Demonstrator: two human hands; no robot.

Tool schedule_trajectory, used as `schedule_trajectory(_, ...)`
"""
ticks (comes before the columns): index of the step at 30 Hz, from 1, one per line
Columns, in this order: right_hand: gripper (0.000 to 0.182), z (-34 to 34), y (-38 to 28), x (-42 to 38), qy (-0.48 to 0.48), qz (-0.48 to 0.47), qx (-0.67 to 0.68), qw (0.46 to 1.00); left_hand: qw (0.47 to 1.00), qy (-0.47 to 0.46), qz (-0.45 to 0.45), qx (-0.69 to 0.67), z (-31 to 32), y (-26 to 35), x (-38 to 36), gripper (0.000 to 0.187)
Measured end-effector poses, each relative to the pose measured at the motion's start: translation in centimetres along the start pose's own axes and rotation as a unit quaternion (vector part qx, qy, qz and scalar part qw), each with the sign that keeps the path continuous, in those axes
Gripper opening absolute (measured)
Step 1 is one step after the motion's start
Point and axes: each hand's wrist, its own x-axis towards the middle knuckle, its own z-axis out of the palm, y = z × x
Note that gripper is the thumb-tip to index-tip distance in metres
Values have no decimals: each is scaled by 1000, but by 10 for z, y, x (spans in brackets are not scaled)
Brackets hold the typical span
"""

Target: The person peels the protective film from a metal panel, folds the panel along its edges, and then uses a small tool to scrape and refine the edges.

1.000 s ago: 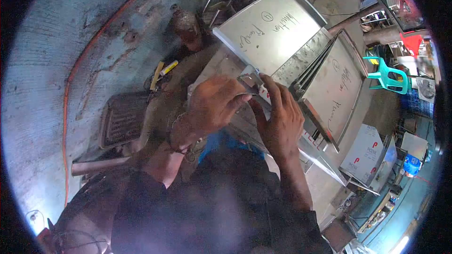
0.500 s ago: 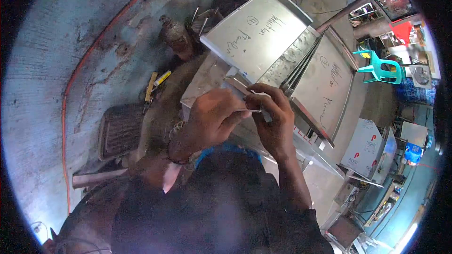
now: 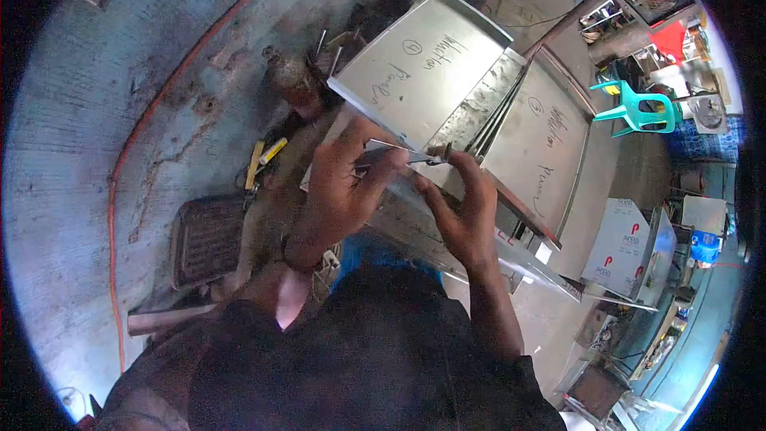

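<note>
Since the earlier frame, we are bringing both hands up toward the near edge of the first panel, and our right thumb is now sitting farther from the index finger. Our left hand (image 3: 339, 179) is keeping its grip together, fingers and thumb clamped on a thin metal piece (image 3: 416, 156). That piece is lying between our two hands, close to the near corner of the first panel (image 3: 435, 72), and is pointing toward our right hand (image 3: 467, 211). We are holding the right index finger and thumb apart around its far end; we cannot tell whether that grip is clamping it. Handwriting and a circled 4 are showing on the first panel, while the second panel (image 3: 538, 148) is bearing a circled 3. Between the two panels, a speckled metal strip (image 3: 483, 104) is running. Off to one side, a yellow tube (image 3: 273, 152) is lying near the wall (image 3: 76, 136), where an orange hose (image 3: 112, 207) is curving. Farther away, a green chair (image 3: 646, 118) is standing.
</note>
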Motion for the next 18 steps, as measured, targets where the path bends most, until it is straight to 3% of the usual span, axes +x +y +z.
schedule_trajectory(1, 29, 4, 6, -2, 34, -3, 84, 996, 998, -15, -62, -16, 1, 0, 0, 28)
schedule_trajectory(2, 31, 5, 10, -3, 68, -4, 168, 984, 998, -17, -61, -16, 2, -2, 0, 28)
schedule_trajectory(5, 33, -2, 4, -1, 55, -41, 205, 976, 997, -48, -16, 55, 7, -13, -1, 27)
schedule_trajectory(8, 28, -2, 8, -3, 12, -39, 138, 990, 994, -95, 14, 44, 4, -16, -2, 20)
schedule_trajectory(10, 24, -5, 14, -4, 6, -46, 111, 993, 982, -127, -121, 63, -1, -10, 0, 20)
schedule_trajectory(11, 20, -6, 16, -4, 1, -55, 81, 995, 982, -127, -122, 64, 0, -11, 0, 20)
schedule_trajectory(13, 16, -2, 22, -5, 22, -47, 105, 993, 996, -61, -38, 44, 2, -17, 3, 25)
schedule_trajectory(18, 10, 1, 17, -5, 63, -2, 150, 987, 983, -72, 7, 169, -16, -30, 9, 23)
